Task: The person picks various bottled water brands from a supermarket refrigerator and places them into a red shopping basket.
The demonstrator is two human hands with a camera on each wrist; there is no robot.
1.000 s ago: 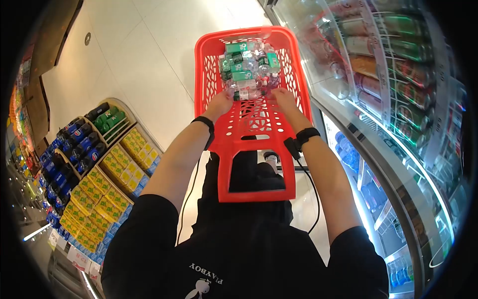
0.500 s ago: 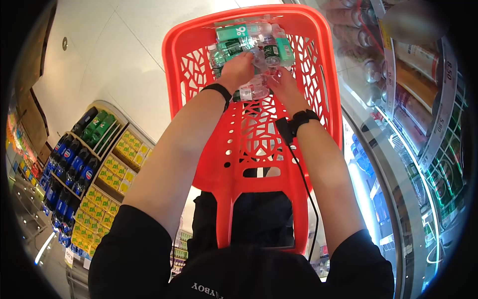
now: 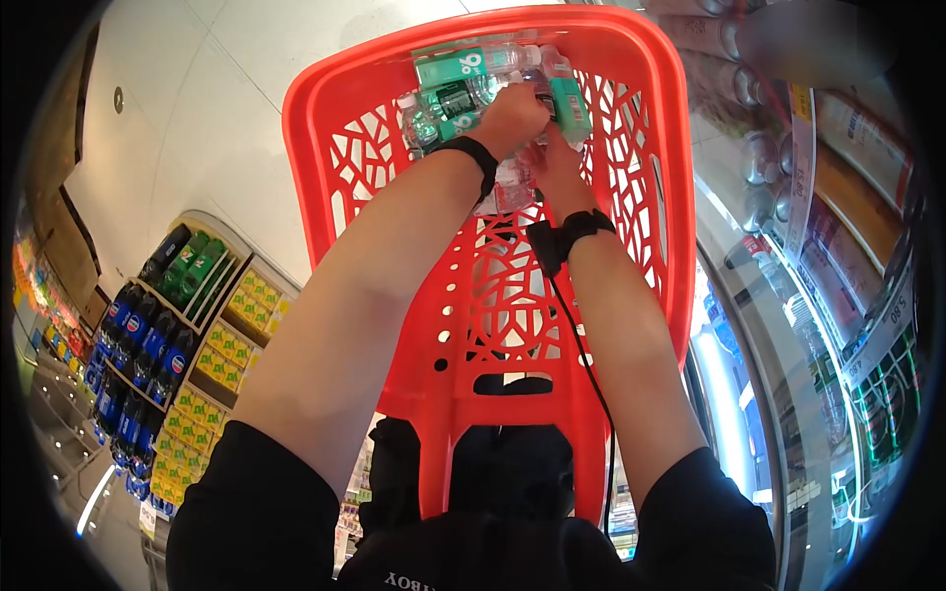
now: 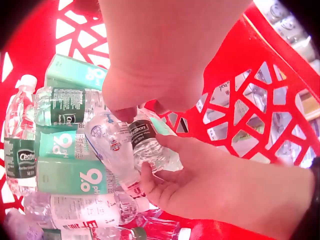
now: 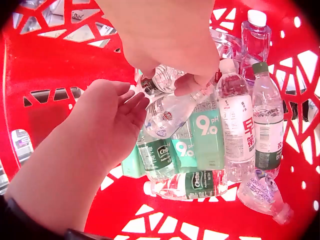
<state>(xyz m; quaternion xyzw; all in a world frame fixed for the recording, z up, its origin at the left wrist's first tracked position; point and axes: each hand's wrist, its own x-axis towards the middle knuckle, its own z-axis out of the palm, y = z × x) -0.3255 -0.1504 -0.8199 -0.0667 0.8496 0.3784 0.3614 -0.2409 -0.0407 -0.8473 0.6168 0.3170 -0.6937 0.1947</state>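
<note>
Both hands are reaching into the far end of a red basket (image 3: 650,197), at about 12 o'clock in the head view, where a heap of water bottles (image 3: 463,89) is lying against the end wall.

The left hand (image 3: 512,113) is lying on top of the heap with its fingers bent; in the right wrist view its fingers (image 5: 127,107) are resting against a small clear bottle (image 5: 170,110). Whether it is actually gripping that bottle cannot be told.

The right hand (image 3: 552,158) is sitting just at 5 o'clock of the left one, touching it. In the left wrist view its fingers are curling down and pinching a small bottle with a dark label (image 4: 147,145) by its top, while the left hand is cupping beneath it at 5 o'clock.

Teal-labelled bottles (image 4: 67,172) are lying at 9 o'clock of the hands in that view, and red-lettered ones (image 5: 237,132) at 3 o'clock in the right wrist view.

A lit drinks cooler (image 3: 838,227) is standing at 3 o'clock of the basket, and a soda display (image 3: 168,325) at 8 o'clock.
</note>
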